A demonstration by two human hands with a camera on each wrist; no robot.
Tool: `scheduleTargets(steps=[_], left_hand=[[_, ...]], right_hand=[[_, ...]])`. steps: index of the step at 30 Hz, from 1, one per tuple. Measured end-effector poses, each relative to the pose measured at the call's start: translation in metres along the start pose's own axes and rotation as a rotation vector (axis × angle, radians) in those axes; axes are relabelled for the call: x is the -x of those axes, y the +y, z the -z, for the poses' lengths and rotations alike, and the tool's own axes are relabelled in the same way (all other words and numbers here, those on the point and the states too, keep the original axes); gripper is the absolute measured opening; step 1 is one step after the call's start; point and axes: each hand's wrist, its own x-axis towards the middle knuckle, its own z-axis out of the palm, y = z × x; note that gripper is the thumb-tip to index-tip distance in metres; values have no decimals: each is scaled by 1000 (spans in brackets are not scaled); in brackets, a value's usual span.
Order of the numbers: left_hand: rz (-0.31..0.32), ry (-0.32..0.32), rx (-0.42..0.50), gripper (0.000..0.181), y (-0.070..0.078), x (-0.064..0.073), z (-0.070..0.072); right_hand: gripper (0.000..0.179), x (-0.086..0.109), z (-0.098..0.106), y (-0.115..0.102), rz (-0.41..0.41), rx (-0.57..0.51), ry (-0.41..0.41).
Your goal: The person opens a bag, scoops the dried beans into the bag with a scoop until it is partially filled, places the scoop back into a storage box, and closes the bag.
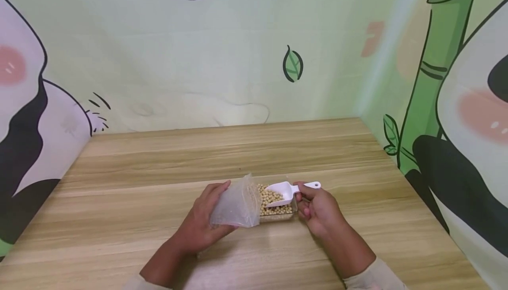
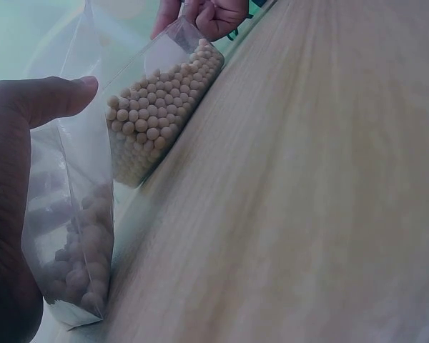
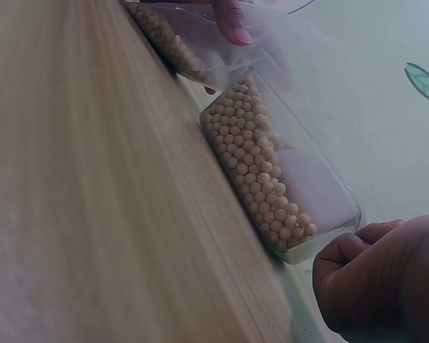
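Observation:
A clear rectangular container full of pale round beans stands on the table. My right hand, at its right end, grips the handle of a white scoop. The scoop's blade lies in the beans, its front edge among them. To the left, my left hand holds a clear plastic bag with thumb and fingers on opposite sides. The bag's open mouth meets the container's left end. In the left wrist view, more beans sit in the bottom of the bag.
The wood-grain table extends around the container. A pale green wall with leaf drawings rises at the back, and panda-printed walls flank both sides.

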Motion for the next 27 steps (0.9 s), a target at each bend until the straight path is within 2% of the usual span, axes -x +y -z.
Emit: scheduleTargets(steps=[13,27], left_hand=[[7,-5,0,99,0,0,0],[33,-15,7,99,2,-1,1]], right_hand=[[27,2,0,-2,18,-66,-19],[36,4,-1,-3,95,-134,-24]])
